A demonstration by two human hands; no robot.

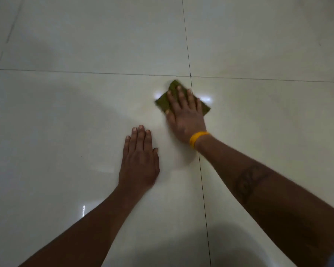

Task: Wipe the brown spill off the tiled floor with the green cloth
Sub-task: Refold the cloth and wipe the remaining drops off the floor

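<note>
The right hand (pixel 184 114) lies flat with straight fingers pressing the green cloth (pixel 175 97) to the tiled floor (pixel 85 105), covering most of it, beside a grout line; a yellow wristband (pixel 198 138) circles its wrist. The left hand (pixel 139 160) rests flat, open, on the tile nearby. No brown spill can be made out

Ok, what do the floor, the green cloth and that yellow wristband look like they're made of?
Floor: likely glazed ceramic or polished tile, glossy; it mirrors lights and has thin grout lines.
Green cloth: soft, matte fabric, possibly microfibre, flattened under the right hand.
Yellow wristband: smooth and plain, probably silicone or rubber.
</note>
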